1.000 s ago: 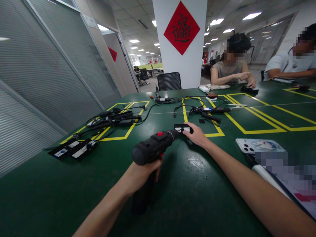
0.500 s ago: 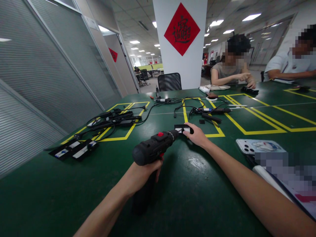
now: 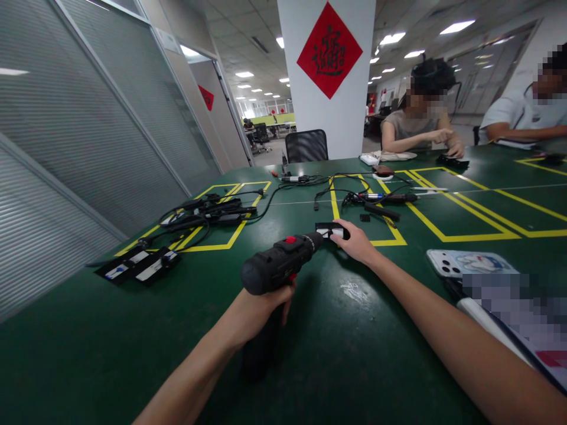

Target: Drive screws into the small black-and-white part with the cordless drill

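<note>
My left hand [image 3: 261,310] is wrapped round the grip of a black cordless drill [image 3: 279,264] with red switches. The drill's nose points away to the right and meets a small black piece with a white face [image 3: 325,230]. My right hand [image 3: 354,241] pinches the right end of that piece between thumb and fingers, close to the table. Where the drill's tip touches the piece is too small to make out. Two similar black-and-white flat pieces [image 3: 153,267] lie on the table to the left.
A heap of black cables and adapters [image 3: 225,213] lies inside yellow tape at left. Beyond my right hand are a pen-shaped electric tool [image 3: 385,198] and a small black block [image 3: 364,218]. A phone [image 3: 472,261] lies at right. Two people sit across the table.
The whole view has shifted slightly, so everything sits a little further right. Both hands keep their hold on the drill and the small piece.
</note>
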Demonstrator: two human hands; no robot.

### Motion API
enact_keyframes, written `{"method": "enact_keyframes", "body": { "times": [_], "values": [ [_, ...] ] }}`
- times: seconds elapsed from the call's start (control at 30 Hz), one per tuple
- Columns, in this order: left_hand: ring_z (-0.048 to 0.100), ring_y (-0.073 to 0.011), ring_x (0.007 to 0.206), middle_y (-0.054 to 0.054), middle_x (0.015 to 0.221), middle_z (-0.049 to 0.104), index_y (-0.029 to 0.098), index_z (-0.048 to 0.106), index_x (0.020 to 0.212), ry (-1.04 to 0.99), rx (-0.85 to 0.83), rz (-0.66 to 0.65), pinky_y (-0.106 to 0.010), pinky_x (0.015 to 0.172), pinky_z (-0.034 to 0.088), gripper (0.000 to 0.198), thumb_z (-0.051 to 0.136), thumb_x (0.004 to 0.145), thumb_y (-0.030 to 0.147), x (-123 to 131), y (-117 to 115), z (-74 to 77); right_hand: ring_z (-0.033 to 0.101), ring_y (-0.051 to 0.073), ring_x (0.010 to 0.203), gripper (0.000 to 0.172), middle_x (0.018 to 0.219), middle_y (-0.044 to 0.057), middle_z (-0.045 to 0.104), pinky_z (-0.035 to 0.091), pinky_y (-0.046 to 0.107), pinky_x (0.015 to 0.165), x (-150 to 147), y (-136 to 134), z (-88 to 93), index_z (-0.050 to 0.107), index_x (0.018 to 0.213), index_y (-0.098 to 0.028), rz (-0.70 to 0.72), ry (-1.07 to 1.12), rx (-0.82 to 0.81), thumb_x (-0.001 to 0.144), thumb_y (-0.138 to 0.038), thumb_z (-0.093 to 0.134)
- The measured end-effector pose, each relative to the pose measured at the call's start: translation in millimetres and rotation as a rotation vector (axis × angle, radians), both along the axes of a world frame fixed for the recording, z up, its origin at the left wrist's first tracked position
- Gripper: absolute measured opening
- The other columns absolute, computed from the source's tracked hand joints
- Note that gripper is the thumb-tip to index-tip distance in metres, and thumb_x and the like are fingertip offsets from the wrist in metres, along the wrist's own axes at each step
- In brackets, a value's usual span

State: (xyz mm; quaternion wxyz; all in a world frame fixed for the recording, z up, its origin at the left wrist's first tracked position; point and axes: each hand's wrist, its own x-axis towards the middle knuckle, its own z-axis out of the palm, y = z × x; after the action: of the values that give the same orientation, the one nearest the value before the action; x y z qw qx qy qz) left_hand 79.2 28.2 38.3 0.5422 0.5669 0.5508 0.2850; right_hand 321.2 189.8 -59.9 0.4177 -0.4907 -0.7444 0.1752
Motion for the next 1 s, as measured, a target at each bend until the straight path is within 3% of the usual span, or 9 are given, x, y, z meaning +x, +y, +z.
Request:
{"method": "enact_keyframes", "body": {
  "times": [0.27,0.53,0.7,1.0],
  "values": [
    [0.054,-0.0148,0.057,0.002,0.059,0.057,0.016,0.056,0.092,0.003,-0.004,0.017,-0.028,0.060,0.044,0.017,0.053,0.081,0.028,-0.7,-0.7,-1.8,0.055,0.022,0.110,0.047,0.122,0.007,0.059,0.040,0.036,0.098,-0.8,-0.2,-0.7,0.054,0.125,-0.020,0.007,0.019,0.006,0.080,-0.033,0.058],
    [0.055,-0.0168,0.059,0.001,0.060,0.058,0.015,0.057,0.111,0.055,0.031,-0.012,-0.031,0.063,0.044,0.032,0.050,0.083,0.028,-3.0,-1.1,-0.2,0.055,0.021,0.110,0.046,0.122,0.007,0.059,0.040,0.035,0.098,-1.3,0.8,-1.3,0.054,0.124,-0.020,0.001,0.008,0.015,0.080,-0.032,0.057],
    [0.054,-0.0178,0.059,-0.002,0.061,0.058,0.012,0.065,0.098,0.076,0.019,0.008,-0.031,0.063,0.043,0.030,0.051,0.081,0.032,-1.8,-1.6,0.3,0.055,0.021,0.110,0.045,0.120,0.008,0.059,0.040,0.034,0.098,-1.9,1.1,-1.8,0.054,0.123,-0.019,-0.007,0.003,0.029,0.080,-0.031,0.057],
    [0.056,-0.0175,0.059,-0.003,0.062,0.060,0.013,0.064,0.077,0.068,0.010,-0.026,-0.031,0.062,0.044,0.020,0.053,0.080,0.029,0.1,-3.4,6.6,0.055,0.021,0.110,0.045,0.120,0.008,0.059,0.040,0.036,0.097,-3.5,0.3,0.6,0.053,0.123,-0.020,0.001,-0.002,0.018,0.080,-0.032,0.057]
  ]
}}
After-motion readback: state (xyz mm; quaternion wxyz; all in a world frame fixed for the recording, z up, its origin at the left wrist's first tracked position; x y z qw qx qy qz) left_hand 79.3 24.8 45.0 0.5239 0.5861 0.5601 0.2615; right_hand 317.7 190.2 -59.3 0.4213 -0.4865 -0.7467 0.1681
